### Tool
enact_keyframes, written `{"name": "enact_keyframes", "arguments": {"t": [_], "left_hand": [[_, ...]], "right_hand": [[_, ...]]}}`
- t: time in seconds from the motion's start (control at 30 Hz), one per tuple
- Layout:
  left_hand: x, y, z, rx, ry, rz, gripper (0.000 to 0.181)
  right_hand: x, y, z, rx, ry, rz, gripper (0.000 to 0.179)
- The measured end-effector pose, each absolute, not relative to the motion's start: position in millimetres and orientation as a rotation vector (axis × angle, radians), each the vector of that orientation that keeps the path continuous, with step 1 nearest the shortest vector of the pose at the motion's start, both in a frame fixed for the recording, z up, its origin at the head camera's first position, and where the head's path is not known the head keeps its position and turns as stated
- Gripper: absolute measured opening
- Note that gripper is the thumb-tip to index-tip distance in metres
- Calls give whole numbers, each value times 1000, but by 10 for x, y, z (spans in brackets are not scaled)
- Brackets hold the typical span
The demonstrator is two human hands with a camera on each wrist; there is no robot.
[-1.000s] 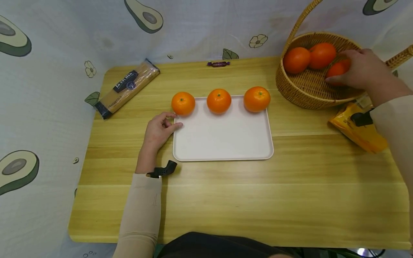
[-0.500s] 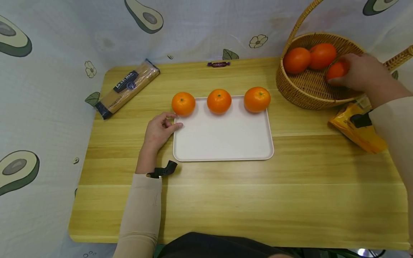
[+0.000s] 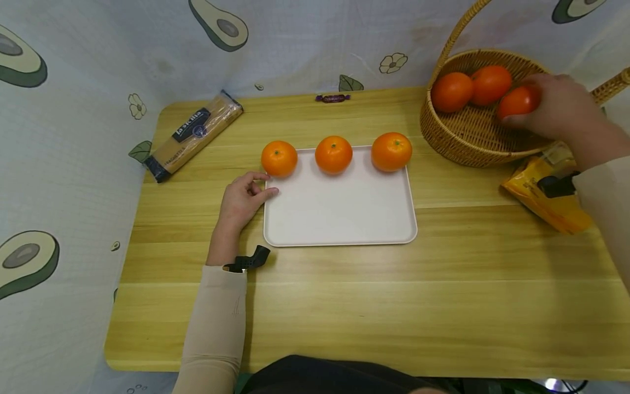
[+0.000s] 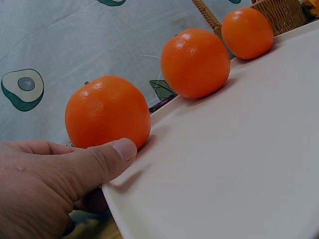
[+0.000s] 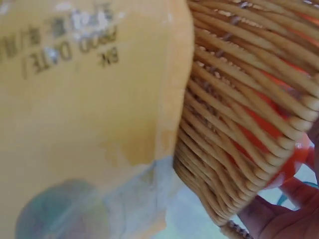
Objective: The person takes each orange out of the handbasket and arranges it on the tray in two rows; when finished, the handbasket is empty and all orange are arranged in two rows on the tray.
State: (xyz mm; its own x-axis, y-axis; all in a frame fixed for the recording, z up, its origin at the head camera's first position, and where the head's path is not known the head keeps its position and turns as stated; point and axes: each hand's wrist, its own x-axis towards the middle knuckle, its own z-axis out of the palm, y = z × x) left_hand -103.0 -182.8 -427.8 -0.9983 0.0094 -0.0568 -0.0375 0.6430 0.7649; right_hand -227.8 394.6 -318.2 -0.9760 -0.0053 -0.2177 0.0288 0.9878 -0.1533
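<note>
A white rectangular tray [image 3: 339, 208] lies on the table with three oranges along its far edge: a left orange [image 3: 279, 158], a middle orange [image 3: 334, 155] and a right orange [image 3: 391, 151]. My left hand [image 3: 243, 200] pinches the tray's left edge near the left orange; in the left wrist view its thumb [image 4: 112, 154] lies over the rim. At the back right, my right hand [image 3: 556, 106] grips a red tomato [image 3: 520, 102] inside the wicker basket [image 3: 467, 143]. Two more tomatoes [image 3: 451, 92] sit at the basket's left. Basket wall hides much of the right hand in the right wrist view.
A spaghetti pack [image 3: 194, 135] lies at the back left. A purple-wrapped candy [image 3: 332, 98] is near the back edge. Against the basket's front right leans a yellow packet [image 3: 546, 194], under my right wrist. The basket's tall handle [image 3: 458, 33] arches above it.
My right hand has lifted the tomato slightly and shifted a little to the right, so more of the tomato shows. The left hand, tray and oranges have stayed put.
</note>
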Motion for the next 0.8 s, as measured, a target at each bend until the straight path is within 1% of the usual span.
{"name": "enact_keyframes", "arguments": {"t": [0.17, 0.37, 0.57, 0.8], "left_hand": [[-1028, -1830, -4280, -19, 2803, 1309, 37], [-1026, -1841, -4280, -16, 2807, 1308, 36], [-1008, -1839, -4281, -26, 2800, 1296, 36], [-1018, -1832, -4282, -9, 2811, 1296, 36]], "right_hand": [[-2162, 3896, -3065, -43, 2981, -247, 86], [-2039, 3752, -2857, -55, 2984, -255, 91], [-1888, 3562, -2704, -206, 3029, -281, 83], [-1702, 3282, -2561, -298, 3053, -330, 81]]}}
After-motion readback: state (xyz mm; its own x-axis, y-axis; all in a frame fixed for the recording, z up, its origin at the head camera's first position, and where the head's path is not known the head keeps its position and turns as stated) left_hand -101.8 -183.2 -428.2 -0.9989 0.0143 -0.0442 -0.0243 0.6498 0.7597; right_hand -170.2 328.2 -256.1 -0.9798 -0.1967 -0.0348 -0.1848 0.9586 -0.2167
